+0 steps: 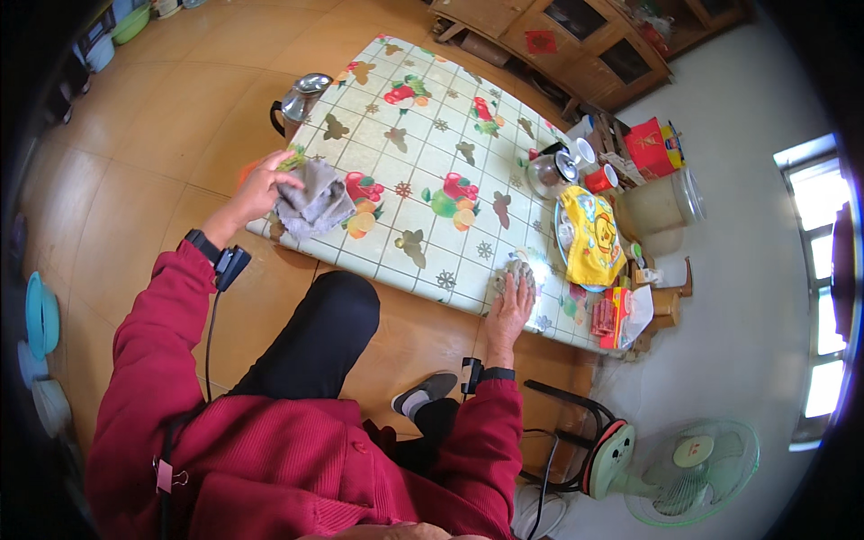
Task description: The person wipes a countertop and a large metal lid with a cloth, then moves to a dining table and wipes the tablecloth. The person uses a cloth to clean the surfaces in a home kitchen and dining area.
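Observation:
A patterned tablecloth [432, 155] with fruit and butterfly prints covers the table before me. At its near left corner, my left hand [264, 185] rests against a crumpled grey cloth [314, 199], fingers spread over its left side; whether they grip it I cannot tell. My right hand [511, 312] lies palm down at the near edge, fingers on a bunched grey-beige cloth [516, 273]. The underside of that hand is hidden.
Along the wall side stand a glass teapot [552, 174], a red cup [601, 178], a yellow cloth [592, 236] over a tray and a tissue box [617, 317]. A metal kettle [304, 101] stands beyond the left edge. A chair and a green fan [692, 466] are at lower right.

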Available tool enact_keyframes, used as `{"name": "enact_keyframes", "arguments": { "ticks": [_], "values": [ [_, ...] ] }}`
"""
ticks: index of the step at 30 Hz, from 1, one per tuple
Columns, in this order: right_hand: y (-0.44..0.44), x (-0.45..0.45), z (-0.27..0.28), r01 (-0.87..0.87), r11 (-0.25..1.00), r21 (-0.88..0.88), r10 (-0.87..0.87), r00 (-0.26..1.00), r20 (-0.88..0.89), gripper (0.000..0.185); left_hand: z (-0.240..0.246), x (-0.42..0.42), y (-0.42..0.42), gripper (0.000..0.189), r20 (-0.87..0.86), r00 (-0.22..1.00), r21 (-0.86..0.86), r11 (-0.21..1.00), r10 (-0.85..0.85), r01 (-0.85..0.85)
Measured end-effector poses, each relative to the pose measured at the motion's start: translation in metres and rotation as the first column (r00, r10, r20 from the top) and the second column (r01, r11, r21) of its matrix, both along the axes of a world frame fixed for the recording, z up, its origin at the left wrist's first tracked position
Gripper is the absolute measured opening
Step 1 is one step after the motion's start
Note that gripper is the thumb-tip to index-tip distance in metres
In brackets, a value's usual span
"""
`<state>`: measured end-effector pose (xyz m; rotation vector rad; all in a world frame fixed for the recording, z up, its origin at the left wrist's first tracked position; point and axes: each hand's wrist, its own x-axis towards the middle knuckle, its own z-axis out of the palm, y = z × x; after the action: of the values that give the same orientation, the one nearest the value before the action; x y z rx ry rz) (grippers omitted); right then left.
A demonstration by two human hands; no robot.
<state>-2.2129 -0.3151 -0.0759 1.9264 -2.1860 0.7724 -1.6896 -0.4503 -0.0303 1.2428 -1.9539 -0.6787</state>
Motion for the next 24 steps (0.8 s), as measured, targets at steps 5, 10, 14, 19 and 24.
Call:
{"name": "enact_keyframes", "arguments": {
  "ticks": [5,10,14,19,24],
  "values": [
    [-0.014,0.013,0.003,0.011,0.999,-0.05,-0.013,0.999,-0.037,0.066,-0.016,0.008,0.023,0.045,0.176,0.968,-0.17,0.974,0.182,-0.152],
    [-0.03,0.083,0.012,-0.38,0.925,0.008,0.38,0.924,-0.048,0.067,-0.009,-0.046,0.033,0.062,0.535,0.843,-0.214,0.975,0.062,0.064],
    [-0.047,0.12,0.02,-0.618,0.749,0.241,0.637,0.77,-0.006,0.062,-0.012,-0.054,0.029,0.061,0.651,0.757,-0.144,0.988,0.06,0.046],
    [-0.112,0.061,0.019,-0.385,0.877,0.287,0.442,0.881,-0.167,0.057,-0.019,-0.02,0.013,0.06,0.489,0.865,-0.186,0.982,0.11,-0.02],
    [-0.161,0.063,-0.007,-0.101,0.994,0.042,0.105,0.986,-0.13,0.055,-0.027,-0.004,0.015,0.059,0.298,0.939,-0.296,0.952,0.17,-0.079]
  ]
}}
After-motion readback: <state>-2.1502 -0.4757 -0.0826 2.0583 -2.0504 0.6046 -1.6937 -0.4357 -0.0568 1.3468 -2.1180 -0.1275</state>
